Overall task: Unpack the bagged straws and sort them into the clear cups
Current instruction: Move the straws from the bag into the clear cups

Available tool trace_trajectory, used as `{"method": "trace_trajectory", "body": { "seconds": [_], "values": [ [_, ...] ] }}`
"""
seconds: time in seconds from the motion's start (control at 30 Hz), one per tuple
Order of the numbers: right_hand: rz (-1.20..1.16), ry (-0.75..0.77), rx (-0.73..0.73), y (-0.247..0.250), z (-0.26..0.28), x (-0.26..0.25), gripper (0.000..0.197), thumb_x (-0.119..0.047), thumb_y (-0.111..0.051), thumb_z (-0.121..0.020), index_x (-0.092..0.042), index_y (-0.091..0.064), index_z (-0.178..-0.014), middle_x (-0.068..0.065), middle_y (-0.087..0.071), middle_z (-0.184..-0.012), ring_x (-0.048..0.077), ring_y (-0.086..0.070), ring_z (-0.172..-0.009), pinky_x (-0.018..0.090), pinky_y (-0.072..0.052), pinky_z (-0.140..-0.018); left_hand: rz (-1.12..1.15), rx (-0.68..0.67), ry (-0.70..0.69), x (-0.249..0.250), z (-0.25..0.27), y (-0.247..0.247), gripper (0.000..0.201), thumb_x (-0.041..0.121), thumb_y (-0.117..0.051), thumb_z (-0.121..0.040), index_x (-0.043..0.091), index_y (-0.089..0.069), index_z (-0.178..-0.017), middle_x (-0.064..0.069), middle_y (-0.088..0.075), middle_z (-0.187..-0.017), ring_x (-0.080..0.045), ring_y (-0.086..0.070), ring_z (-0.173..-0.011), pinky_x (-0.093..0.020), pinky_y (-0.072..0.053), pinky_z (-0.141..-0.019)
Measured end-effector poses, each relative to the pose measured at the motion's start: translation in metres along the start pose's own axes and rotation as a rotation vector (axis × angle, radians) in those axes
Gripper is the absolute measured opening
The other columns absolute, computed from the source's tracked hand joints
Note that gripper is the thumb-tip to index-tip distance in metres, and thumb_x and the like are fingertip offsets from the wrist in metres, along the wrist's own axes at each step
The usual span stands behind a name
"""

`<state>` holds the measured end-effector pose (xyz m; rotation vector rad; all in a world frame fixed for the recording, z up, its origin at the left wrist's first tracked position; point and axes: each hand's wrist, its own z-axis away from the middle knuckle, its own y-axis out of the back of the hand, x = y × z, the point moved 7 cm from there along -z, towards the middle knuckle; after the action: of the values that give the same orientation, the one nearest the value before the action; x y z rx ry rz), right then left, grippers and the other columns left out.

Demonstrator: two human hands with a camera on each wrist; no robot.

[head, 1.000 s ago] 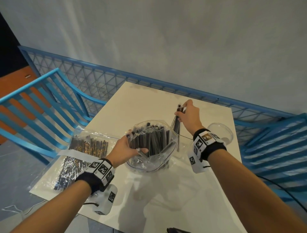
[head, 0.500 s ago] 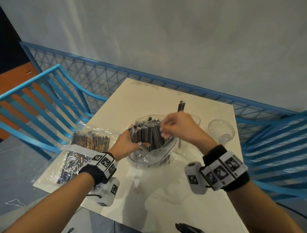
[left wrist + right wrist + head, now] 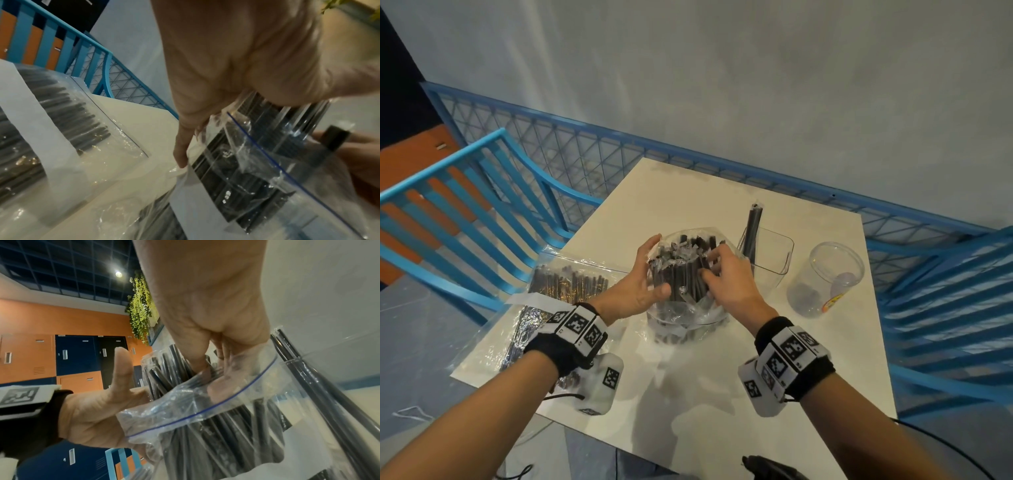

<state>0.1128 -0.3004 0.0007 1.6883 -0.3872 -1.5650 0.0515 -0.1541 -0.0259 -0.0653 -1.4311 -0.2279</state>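
An open zip bag of black straws [image 3: 681, 284] stands upright mid-table. My left hand [image 3: 650, 270] grips its left side, thumb across the front; its fingers [image 3: 180, 151] press the plastic. My right hand [image 3: 710, 269] reaches into the bag's mouth, and its fingers [image 3: 205, 368] curl round a few straws [image 3: 170, 369] inside the bag [image 3: 205, 410]. Just right of the bag, a square clear cup [image 3: 777, 257] holds a few black straws [image 3: 753, 226]. Farther right stands a round clear cup [image 3: 825, 277] without straws. A second bag of straws [image 3: 565, 291] lies flat at the left.
The white table [image 3: 688, 394] is small, and the flat bag overhangs its left edge. Blue slatted chairs stand at the left [image 3: 448, 212] and right [image 3: 955, 308]. A blue mesh railing [image 3: 585, 157] runs behind. A dark object [image 3: 767, 469] shows at the near edge.
My right hand left the straws in the square cup, came back left and dug its fingers into the open bag. My left hand kept its hold on the bag.
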Motion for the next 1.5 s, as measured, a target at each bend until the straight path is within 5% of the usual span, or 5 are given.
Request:
{"method": "trace_trajectory", "body": {
  "seconds": [0.17,0.3,0.57,0.8,1.5],
  "values": [
    [-0.016,0.020,-0.043,-0.005,0.002,-0.007,0.030,-0.011,-0.060,-0.093,-0.010,-0.059,-0.123,0.005,-0.063,-0.084,0.019,-0.060,-0.067,0.031,-0.055,-0.069,-0.055,-0.012,0.011,-0.007,-0.001,-0.009,0.143,-0.003,-0.087,-0.063,0.037,0.018,-0.150,0.013,-0.029,-0.145,0.014,-0.046,-0.120,-0.005,-0.044,-0.091],
    [-0.067,0.038,-0.043,-0.003,0.007,-0.013,0.027,-0.015,-0.062,-0.093,-0.005,-0.063,-0.118,0.005,-0.066,-0.090,0.020,-0.064,-0.071,0.036,-0.058,-0.075,0.013,0.149,-0.086,-0.007,-0.005,-0.001,0.126,-0.019,-0.081,-0.061,0.028,-0.006,-0.152,0.010,-0.047,-0.133,0.011,-0.059,-0.110,-0.010,-0.051,-0.083],
    [-0.113,0.183,0.101,0.061,0.013,-0.050,0.017,-0.021,-0.057,-0.095,-0.012,-0.057,-0.108,0.001,-0.064,-0.105,0.008,-0.064,-0.085,0.024,-0.056,-0.075,-0.081,0.217,-0.034,-0.010,-0.011,0.021,0.094,0.014,-0.093,-0.058,0.022,-0.044,-0.138,0.005,-0.063,-0.127,-0.006,-0.061,-0.115,-0.029,-0.047,-0.102],
    [-0.192,0.286,0.234,0.130,0.007,-0.070,0.012,-0.015,-0.060,-0.093,-0.015,-0.061,-0.104,-0.006,-0.066,-0.081,-0.007,-0.062,-0.058,0.010,-0.049,-0.053,-0.102,0.226,-0.030,-0.013,-0.013,0.019,0.082,0.008,-0.090,-0.064,0.018,-0.048,-0.134,0.000,-0.068,-0.118,0.000,-0.068,-0.100,-0.008,-0.051,-0.079],
    [-0.326,0.340,0.485,0.243,-0.010,-0.056,0.014,-0.013,-0.061,-0.087,-0.008,-0.061,-0.100,0.001,-0.069,-0.069,0.012,-0.062,-0.049,0.025,-0.051,-0.050,-0.102,0.234,0.000,-0.027,-0.014,0.026,0.094,0.040,-0.095,-0.050,0.027,-0.049,-0.132,0.003,-0.069,-0.119,-0.012,-0.067,-0.107,-0.033,-0.050,-0.095]
  ]
}}
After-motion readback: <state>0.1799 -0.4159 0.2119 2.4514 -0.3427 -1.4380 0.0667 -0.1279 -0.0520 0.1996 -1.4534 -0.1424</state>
